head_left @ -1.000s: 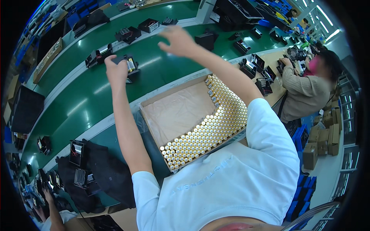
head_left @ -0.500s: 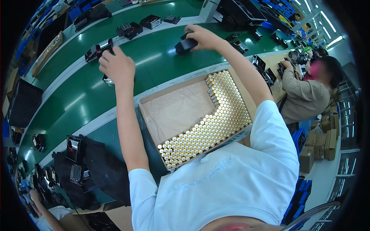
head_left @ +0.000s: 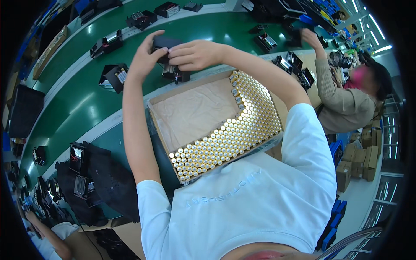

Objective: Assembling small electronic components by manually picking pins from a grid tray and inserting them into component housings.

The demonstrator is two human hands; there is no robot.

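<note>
My left hand (head_left: 145,56) and my right hand (head_left: 194,55) meet above the far edge of a battery carton. Between them they grip a black plastic box (head_left: 167,42), its open side hidden from me. My left thumb and my right fingertips press on its near side. Just beneath, a second black housing with wires (head_left: 177,74) is partly covered by my right hand. Left of my left wrist sits an open black battery case (head_left: 113,78) with silvery cells inside. Nearer to me, the cardboard carton (head_left: 161,125) holds rows of upright gold-and-silver batteries (head_left: 234,138), packed along its near and right sides.
A green conveyor belt (head_left: 82,108) curves past, carrying more black cases (head_left: 106,43). Another person (head_left: 346,99) at the right lifts a black piece. Black cloth with cases (head_left: 108,186) lies at the left. A second person's arm (head_left: 50,238) shows at the lower left.
My right hand has moved left with the black box, and my left hand has come over to meet it. The person at the right has raised an arm over the belt.
</note>
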